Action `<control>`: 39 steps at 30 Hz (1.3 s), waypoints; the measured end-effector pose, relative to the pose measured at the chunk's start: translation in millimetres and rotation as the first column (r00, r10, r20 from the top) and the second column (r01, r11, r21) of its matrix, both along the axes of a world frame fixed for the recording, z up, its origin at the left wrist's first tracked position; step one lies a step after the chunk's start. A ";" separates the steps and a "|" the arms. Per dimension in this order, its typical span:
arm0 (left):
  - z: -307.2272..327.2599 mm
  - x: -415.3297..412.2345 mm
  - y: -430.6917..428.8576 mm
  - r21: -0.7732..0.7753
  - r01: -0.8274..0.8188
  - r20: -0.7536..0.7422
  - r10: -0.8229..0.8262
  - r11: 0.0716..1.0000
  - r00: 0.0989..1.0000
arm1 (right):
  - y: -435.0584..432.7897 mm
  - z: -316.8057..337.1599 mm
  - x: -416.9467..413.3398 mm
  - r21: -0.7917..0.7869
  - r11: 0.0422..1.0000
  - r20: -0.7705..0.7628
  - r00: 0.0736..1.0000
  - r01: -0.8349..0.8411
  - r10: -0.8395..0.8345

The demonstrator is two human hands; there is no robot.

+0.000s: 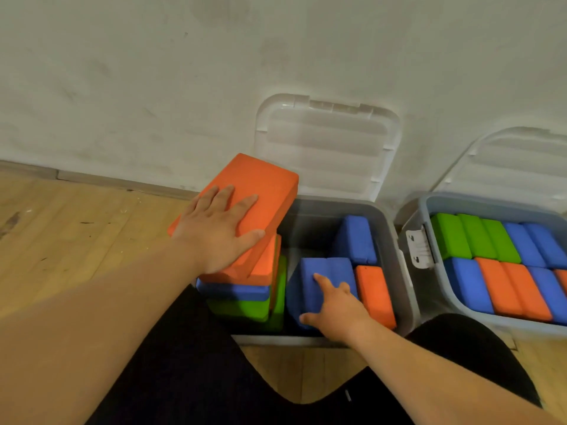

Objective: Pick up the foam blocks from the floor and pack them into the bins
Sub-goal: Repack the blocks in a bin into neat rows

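As left hand [214, 240] presses orange block [264, 182], right hand [334, 308] grips blocks [319, 265].

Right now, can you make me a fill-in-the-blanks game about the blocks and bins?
The block under the left hand is coloured ____.
The right hand rests on blocks coloured ____.
In the fuller bin, the back row is blue and ____.
The open lid leans on the ____.
Missing words: orange, blue, green, wall.
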State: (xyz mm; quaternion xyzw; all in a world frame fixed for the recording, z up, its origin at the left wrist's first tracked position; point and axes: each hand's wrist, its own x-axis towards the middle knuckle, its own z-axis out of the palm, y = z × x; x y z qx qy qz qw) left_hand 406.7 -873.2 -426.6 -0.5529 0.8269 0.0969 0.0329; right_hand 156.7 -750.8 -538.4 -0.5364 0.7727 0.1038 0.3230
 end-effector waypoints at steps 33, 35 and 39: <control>-25.4 -18.1 27.2 0.171 -0.050 -0.219 0.087 0.984 0.972 | -115.9 165.0 -41.1 -0.599 0.298 0.758 0.646 0.743 -0.088; -47.1 -20.0 28.5 0.141 0.038 0.023 -0.041 0.989 0.999 | -90.4 144.1 -47.3 -0.745 0.375 0.511 0.834 0.551 -0.209; -63.6 -22.3 32.0 0.114 0.042 0.046 -0.048 0.993 0.998 | -44.8 74.9 -50.6 -0.627 0.749 0.110 0.976 0.216 -0.190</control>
